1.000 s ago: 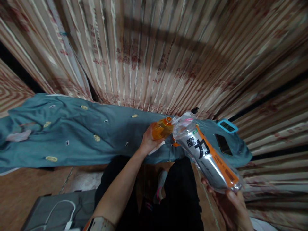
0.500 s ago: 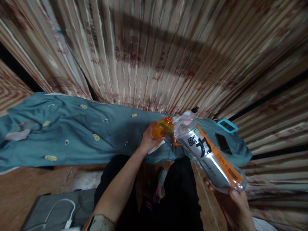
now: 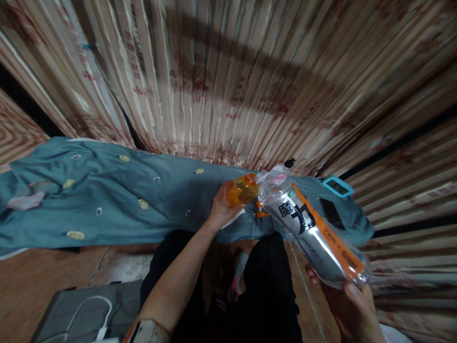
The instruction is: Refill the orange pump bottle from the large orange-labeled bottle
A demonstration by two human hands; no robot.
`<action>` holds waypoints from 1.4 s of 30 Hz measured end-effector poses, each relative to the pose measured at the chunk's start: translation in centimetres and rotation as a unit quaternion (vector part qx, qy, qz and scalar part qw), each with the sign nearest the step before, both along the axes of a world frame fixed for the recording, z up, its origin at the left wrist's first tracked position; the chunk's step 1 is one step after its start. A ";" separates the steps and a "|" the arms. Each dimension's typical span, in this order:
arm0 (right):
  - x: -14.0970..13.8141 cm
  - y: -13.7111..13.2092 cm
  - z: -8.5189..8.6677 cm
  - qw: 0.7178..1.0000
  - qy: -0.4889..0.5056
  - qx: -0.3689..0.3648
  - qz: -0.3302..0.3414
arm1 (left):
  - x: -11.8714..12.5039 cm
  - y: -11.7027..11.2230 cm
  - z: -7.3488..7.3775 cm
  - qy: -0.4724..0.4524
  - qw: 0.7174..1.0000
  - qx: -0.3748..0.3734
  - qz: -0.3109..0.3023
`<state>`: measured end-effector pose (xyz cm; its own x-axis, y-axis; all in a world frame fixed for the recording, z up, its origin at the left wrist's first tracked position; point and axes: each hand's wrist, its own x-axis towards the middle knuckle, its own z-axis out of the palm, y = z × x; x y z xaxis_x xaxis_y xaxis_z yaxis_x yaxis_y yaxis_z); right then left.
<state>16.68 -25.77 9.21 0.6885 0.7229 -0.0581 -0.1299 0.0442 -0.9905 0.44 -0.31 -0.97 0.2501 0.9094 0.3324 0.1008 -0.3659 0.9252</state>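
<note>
Out to the right drifts the base of the large clear plastic bottle with the silver-and-orange label [image 3: 317, 233], the right hand [image 3: 352, 305] clasped round that end! The left hand [image 3: 222, 205] grips a small translucent orange bottle [image 3: 243, 191], mouth beside the bigger one's neck, over teal patterned cloth [image 3: 171, 190].

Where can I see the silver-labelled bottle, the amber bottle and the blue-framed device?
Silver-labelled bottle [image 3: 317, 238], head view: on its label.
Amber bottle [image 3: 243, 191], head view: on its side.
Blue-framed device [image 3: 336, 186], head view: on its dark screen.
</note>
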 end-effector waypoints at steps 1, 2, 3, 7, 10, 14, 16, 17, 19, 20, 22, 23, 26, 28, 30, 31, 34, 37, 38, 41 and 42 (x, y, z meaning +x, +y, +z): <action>0.0 0.0 0.0 1.000 -0.001 0.000 -0.005 | 0.0 0.0 0.0 -0.001 1.000 0.000 0.003; -0.1 0.0 0.0 1.000 0.001 -0.001 -0.010 | 0.1 -0.1 -0.1 -0.001 1.000 0.000 0.007; -0.1 0.0 0.0 1.000 0.005 -0.003 -0.016 | 0.1 -0.1 -0.1 0.001 1.000 0.000 0.010; -0.4 -0.1 0.1 0.998 0.035 -0.024 -0.048 | 0.1 -0.1 0.0 0.009 1.000 0.004 0.011; -0.5 0.1 0.3 0.996 0.050 -0.030 -0.071 | 0.1 0.0 0.1 0.014 1.000 0.007 0.007; -0.6 0.3 0.4 0.996 0.034 -0.011 -0.081 | 0.2 0.0 0.2 0.012 1.000 0.004 0.006; -0.5 0.4 0.4 0.997 0.021 -0.004 -0.078 | 0.2 0.0 0.2 0.007 1.000 0.002 -0.001; -0.5 0.3 0.4 0.997 0.019 -0.003 -0.076 | 0.2 0.0 0.2 0.004 1.000 0.002 -0.005; -0.4 0.3 0.6 0.997 0.020 -0.009 -0.070 | 0.2 0.0 0.1 -0.006 1.000 0.000 -0.013; -0.4 0.2 0.6 0.997 0.020 -0.016 -0.068 | 0.2 0.0 0.1 -0.010 1.000 -0.002 -0.016; -0.3 0.1 0.6 0.997 0.011 -0.022 -0.067 | 0.2 0.0 0.0 -0.013 1.000 -0.006 -0.018; -0.3 0.1 0.6 0.997 0.007 -0.021 -0.068 | 0.2 0.0 0.0 -0.011 1.000 -0.009 -0.018; 0.0 0.1 0.3 0.998 -0.008 -0.008 -0.064 | 0.2 0.0 0.2 -0.009 1.000 -0.017 -0.019; 0.2 0.1 0.2 0.998 -0.015 -0.009 -0.059 | 0.1 0.0 0.3 -0.011 0.999 -0.020 -0.022; 0.4 0.2 0.1 0.998 -0.015 -0.010 -0.058 | 0.1 -0.1 0.4 -0.013 0.999 -0.021 -0.026; 0.4 0.3 0.1 0.998 -0.009 -0.010 -0.058 | 0.1 -0.1 0.5 -0.014 0.999 -0.021 -0.027; 0.5 0.4 0.3 0.999 0.001 -0.004 -0.052 | 0.1 0.0 0.4 -0.018 0.999 -0.020 -0.029; 0.5 0.4 0.5 0.999 -0.002 0.002 -0.040 | 0.2 0.0 0.2 -0.023 0.999 -0.019 -0.031; 0.6 0.4 0.6 0.999 -0.003 0.003 -0.037 | 0.2 0.0 0.2 -0.025 0.999 -0.018 -0.030; 0.6 0.3 0.6 1.000 -0.007 0.003 -0.030 | 0.3 0.0 0.3 -0.026 0.999 -0.017 -0.028; 0.6 0.2 0.6 1.000 -0.011 0.003 -0.025 | 0.3 -0.1 0.3 -0.024 0.999 -0.016 -0.027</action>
<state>17.28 -25.53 9.85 0.7253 0.6874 -0.0386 -0.1052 0.0553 -0.9929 0.71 -0.37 -0.64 0.2829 0.9054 0.3164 0.0375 -0.3401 0.9396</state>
